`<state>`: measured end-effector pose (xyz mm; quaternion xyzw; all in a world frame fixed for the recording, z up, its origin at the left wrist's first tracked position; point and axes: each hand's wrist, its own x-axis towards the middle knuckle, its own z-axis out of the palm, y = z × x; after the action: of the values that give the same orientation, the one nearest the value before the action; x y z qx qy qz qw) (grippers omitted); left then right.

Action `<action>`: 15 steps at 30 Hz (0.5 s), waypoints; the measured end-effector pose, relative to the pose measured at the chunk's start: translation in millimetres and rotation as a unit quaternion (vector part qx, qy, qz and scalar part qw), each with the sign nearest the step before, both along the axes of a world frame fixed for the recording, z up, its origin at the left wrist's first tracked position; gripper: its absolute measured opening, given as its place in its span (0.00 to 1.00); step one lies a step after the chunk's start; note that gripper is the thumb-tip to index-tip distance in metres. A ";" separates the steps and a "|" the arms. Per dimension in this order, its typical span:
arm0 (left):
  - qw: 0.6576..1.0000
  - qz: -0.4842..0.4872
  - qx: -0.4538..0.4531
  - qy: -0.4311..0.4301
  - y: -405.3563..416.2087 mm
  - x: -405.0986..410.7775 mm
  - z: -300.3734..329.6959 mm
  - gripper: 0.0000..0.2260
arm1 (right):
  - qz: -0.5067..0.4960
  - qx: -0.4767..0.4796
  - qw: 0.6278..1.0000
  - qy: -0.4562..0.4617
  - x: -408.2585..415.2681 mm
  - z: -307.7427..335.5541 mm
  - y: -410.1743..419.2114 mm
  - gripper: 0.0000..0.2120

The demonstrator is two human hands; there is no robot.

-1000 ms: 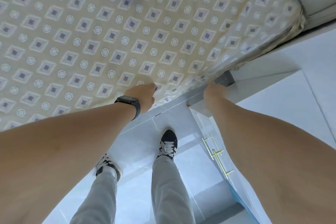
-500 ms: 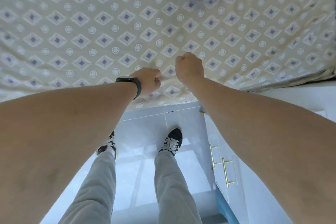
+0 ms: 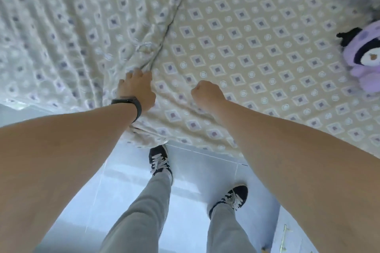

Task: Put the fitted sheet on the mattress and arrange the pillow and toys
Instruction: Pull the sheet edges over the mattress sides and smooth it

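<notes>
Left hand (image 3: 136, 88) grasps the folded-back fitted sheet (image 3: 257, 33) edge — right hand (image 3: 206, 93), just beside it, clenched on cloth; best pull evenly, away from the purple toy (image 3: 366, 57).

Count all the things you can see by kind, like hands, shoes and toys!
Hands: 2, left hand and right hand
Shoes: 2, and
Plush toys: 1, purple toy
Sheets: 1, patterned sheet
Wristbands: 1, black wristband
Total: 7
</notes>
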<state>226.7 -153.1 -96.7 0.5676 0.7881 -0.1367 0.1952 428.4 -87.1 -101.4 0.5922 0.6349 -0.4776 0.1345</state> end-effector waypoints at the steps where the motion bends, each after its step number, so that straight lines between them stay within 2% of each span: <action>1: 0.999 0.021 0.001 0.031 -9.8 -22.5 0.6 0.22 | 0.009 -0.002 1.000 0.007 -26.8 2.1 -0.3 0.09; 3: 0.994 0.084 -0.030 0.062 -30.9 -68.4 -4.0 0.31 | 0.008 -0.009 1.000 0.025 -82.2 7.5 -2.8 0.11; 4: 0.988 0.132 -0.062 0.044 -40.7 -88.7 -7.9 0.36 | 0.003 -0.017 1.000 0.026 -108.2 7.4 -4.5 0.12; 6: 0.964 0.222 -0.128 -0.078 -57.1 -110.3 -16.2 0.43 | -0.017 -0.043 0.999 0.016 -142.6 4.0 -12.4 0.12; 7: 0.954 0.232 -0.140 -0.131 -62.8 -117.5 -17.5 0.40 | -0.023 -0.056 0.998 0.014 -160.8 2.8 -16.5 0.11; 8: 0.957 0.216 -0.125 -0.150 -68.8 -119.9 -18.8 0.34 | -0.026 -0.068 0.997 0.009 -176.0 0.7 -21.6 0.11; 9: 0.968 0.188 -0.089 -0.143 -72.9 -114.8 -20.5 0.30 | -0.045 -0.082 0.996 0.006 -184.1 0.5 -25.4 0.14; 11: 0.981 0.147 -0.035 -0.122 -80.3 -100.4 -22.8 0.27 | -0.105 -0.097 0.990 -0.002 -199.3 -8.1 -31.2 0.19; 13: 0.982 0.134 -0.033 -0.132 -83.3 -82.8 -27.9 0.20 | -0.121 -0.095 0.988 -0.030 -206.4 -16.0 -35.9 0.20; 15: 0.974 0.144 -0.071 -0.159 -85.4 -70.6 -34.9 0.12 | -0.103 -0.081 0.989 -0.067 -204.6 -23.9 -39.6 0.20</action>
<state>156.1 -238.5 -131.6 0.4473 0.8088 -0.0705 0.3752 223.8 -126.7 -125.3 0.6721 0.5192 -0.4984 0.1743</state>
